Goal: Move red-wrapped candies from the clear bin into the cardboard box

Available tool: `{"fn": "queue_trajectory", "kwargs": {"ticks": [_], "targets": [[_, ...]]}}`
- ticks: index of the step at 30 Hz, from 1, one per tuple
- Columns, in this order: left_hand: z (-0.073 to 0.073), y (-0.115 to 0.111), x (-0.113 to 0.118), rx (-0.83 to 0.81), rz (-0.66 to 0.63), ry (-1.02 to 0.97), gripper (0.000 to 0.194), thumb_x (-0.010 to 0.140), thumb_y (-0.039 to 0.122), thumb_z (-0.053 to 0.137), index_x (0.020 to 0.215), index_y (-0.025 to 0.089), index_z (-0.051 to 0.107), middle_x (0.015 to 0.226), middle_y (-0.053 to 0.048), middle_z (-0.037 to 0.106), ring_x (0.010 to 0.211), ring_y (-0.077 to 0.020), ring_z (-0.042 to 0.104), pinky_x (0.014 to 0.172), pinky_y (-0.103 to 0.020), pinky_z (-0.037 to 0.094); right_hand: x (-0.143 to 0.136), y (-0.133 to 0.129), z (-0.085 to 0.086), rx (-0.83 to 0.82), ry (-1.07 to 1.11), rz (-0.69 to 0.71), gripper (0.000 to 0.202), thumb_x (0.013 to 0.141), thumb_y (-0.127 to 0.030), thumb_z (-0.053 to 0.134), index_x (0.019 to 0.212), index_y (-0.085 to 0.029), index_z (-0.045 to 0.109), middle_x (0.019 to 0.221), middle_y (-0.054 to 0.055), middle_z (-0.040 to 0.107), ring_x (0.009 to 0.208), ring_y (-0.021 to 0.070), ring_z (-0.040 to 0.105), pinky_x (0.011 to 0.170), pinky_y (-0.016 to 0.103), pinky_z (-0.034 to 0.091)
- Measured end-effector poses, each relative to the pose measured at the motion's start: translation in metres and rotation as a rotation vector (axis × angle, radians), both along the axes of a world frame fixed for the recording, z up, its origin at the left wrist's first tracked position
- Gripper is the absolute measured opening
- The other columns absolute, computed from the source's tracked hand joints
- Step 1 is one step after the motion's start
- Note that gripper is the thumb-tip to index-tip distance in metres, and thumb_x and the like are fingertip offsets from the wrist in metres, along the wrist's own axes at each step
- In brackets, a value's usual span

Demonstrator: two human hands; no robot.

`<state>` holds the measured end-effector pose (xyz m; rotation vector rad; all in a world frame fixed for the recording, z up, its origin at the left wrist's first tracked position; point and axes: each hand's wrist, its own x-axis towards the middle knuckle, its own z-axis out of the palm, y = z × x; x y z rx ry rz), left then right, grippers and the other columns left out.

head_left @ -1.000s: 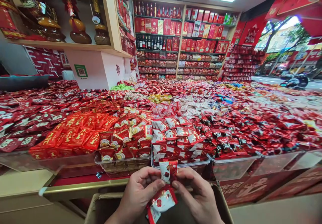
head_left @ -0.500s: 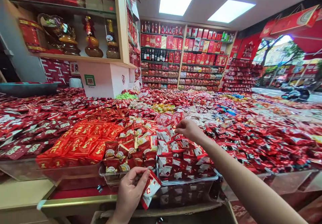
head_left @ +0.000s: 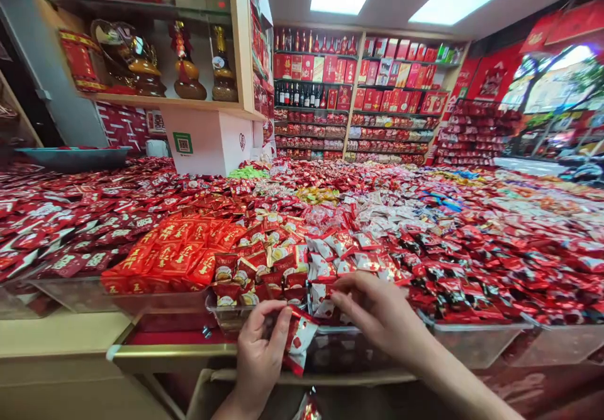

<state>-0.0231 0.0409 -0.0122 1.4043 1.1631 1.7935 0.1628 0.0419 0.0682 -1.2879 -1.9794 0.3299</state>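
Observation:
My left hand is closed around a red and white packet, pinched between thumb and fingers in front of the bins. Just to its right, my right hand hovers over the front of a bin of similar red and white packets, thumb and fingers apart with nothing visible between them. Left of that bin lie dark red and gold packets, and further left a stack of bright red packets.
Below the hands is an open cardboard box with a shiny packet in it. A gold-edged table corner juts out at the left. A white pillar, a glass cabinet and stocked shelves stand behind.
My right hand has drawn back from the middle of the red and white packets to the bin's front, closer to my left hand. The view has shifted slightly. My left hand still holds its packet.

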Motion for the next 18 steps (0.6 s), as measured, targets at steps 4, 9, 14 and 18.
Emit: {"fn": "queue_trajectory", "kwargs": {"ticks": [4,9,14,18], "targets": [[0.009,-0.019,0.014,-0.022,-0.112,0.009,0.010,0.076,0.024,0.064,0.084,0.020,0.061,0.071,0.001,0.063,0.061,-0.0114,0.059,0.058,-0.018,0.049,-0.020,-0.042,-0.038,-0.247,0.286,0.130,0.021,0.082,-0.039,0.053,0.088,-0.019,0.058,0.064,0.000,0.058,0.055,0.0125,0.049,0.050,0.024,0.039],[0.016,-0.024,0.019,-0.187,-0.498,-0.033,0.034,0.070,0.023,0.069,0.101,0.022,0.055,0.084,0.000,0.064,0.075,-0.0123,0.061,0.066,-0.019,0.050,-0.014,-0.038,-0.058,-0.338,0.618,0.055,0.026,0.081,-0.042,0.054,0.072,-0.017,0.054,0.057,-0.003,0.051,0.051,0.0098,0.045,0.047,0.021,0.038],[0.017,-0.024,0.018,-0.303,-0.620,0.009,0.037,0.068,0.018,0.071,0.100,0.023,0.053,0.080,0.002,0.064,0.071,-0.0100,0.059,0.066,-0.018,0.048,-0.006,-0.036,-0.053,-0.404,0.853,0.059,0.029,0.078,-0.044,0.059,0.067,-0.018,0.050,0.046,-0.006,0.047,0.039,0.0068,0.041,0.038,0.019,0.032],[0.019,-0.023,0.018,-0.310,-0.694,-0.066,0.038,0.068,0.018,0.071,0.099,0.023,0.050,0.075,0.003,0.062,0.064,-0.0091,0.057,0.059,-0.017,0.047,-0.007,-0.040,-0.052,-0.424,0.916,0.052,0.031,0.075,-0.046,0.061,0.067,-0.018,0.050,0.042,-0.007,0.045,0.035,0.0061,0.039,0.035,0.018,0.032]]}}
